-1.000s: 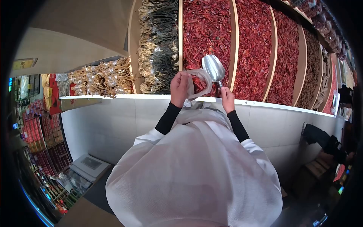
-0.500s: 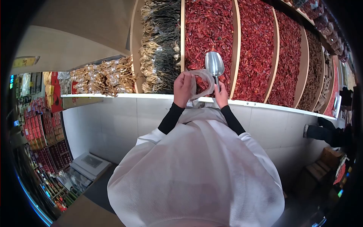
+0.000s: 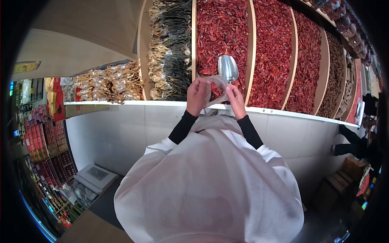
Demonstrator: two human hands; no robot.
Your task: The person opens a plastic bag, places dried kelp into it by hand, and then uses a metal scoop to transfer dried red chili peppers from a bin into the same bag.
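A clear plastic bag (image 3: 220,98) with its mouth spread hangs between my hands at the bin's front edge. Closed fingers of my left hand (image 3: 196,97) grip its left rim. My right hand (image 3: 237,100) pinches the right side of the rim. Just beyond that hand, a metal scoop (image 3: 228,68) rests on the dried red chilies (image 3: 221,28), its handle hidden behind my fingers. Red chilies show through the bag's mouth.
Wooden dividers (image 3: 252,44) separate the bins. Bundled dried goods (image 3: 170,48) fill the bin to the left, more chilies (image 3: 273,52) those to the right. A white ledge (image 3: 279,113) runs along the front. A scale (image 3: 95,176) stands lower left; a person's legs (image 3: 350,143) show at right.
My right hand has let go of the scoop's handle and taken the bag's right rim. The scoop now lies on the chilies. My left hand keeps its hold.
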